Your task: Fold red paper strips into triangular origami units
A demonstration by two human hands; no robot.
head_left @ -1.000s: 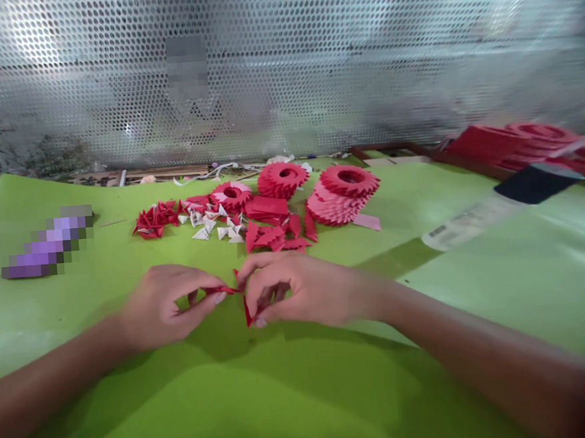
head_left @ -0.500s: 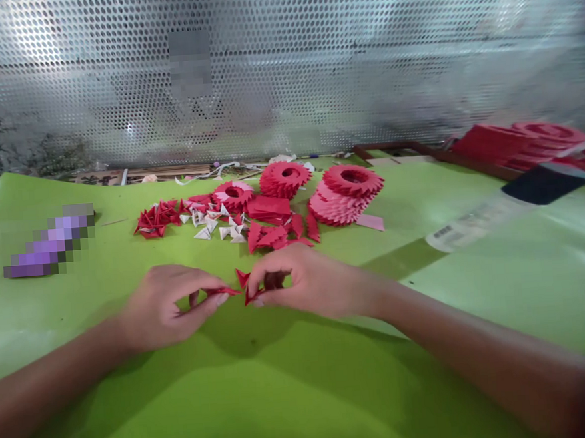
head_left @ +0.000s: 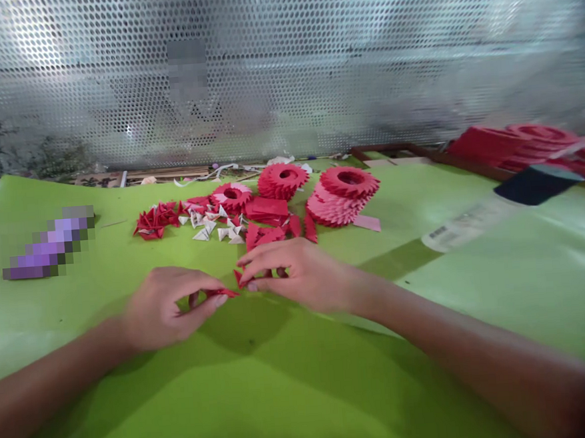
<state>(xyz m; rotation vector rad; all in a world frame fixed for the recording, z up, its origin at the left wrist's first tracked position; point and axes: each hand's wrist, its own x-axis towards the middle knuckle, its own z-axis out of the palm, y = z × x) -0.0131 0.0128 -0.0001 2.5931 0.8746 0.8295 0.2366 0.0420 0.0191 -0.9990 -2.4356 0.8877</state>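
Note:
My left hand [head_left: 171, 307] pinches a small red folded paper piece [head_left: 227, 292] between thumb and forefinger, its tip pointing right. Just to the right, my right hand [head_left: 296, 272] is closed at the fingertips on another red folded paper piece [head_left: 238, 277], partly hidden by the fingers. A narrow gap separates the two pieces. Behind the hands lie a heap of red folded pieces [head_left: 157, 222], several white folded pieces [head_left: 206, 230] and flat red paper slips [head_left: 266, 209]. Ring-shaped stacks of red and pink folded paper stand there too, among them a taller one [head_left: 339, 206] and a red one [head_left: 284, 181].
A clear bottle with a black cap [head_left: 473, 220] stands at the right. A blurred-out purple object [head_left: 48, 243] lies at the left. Red bundles [head_left: 512, 147] sit in a brown-edged tray at the back right, before a perforated metal panel [head_left: 282, 66]. Green sheeting [head_left: 236, 410] covers the table.
My right hand has shifted slightly up, its fingers changing their hold on the red piece, which now shows less. My left hand stays nearly still with its piece.

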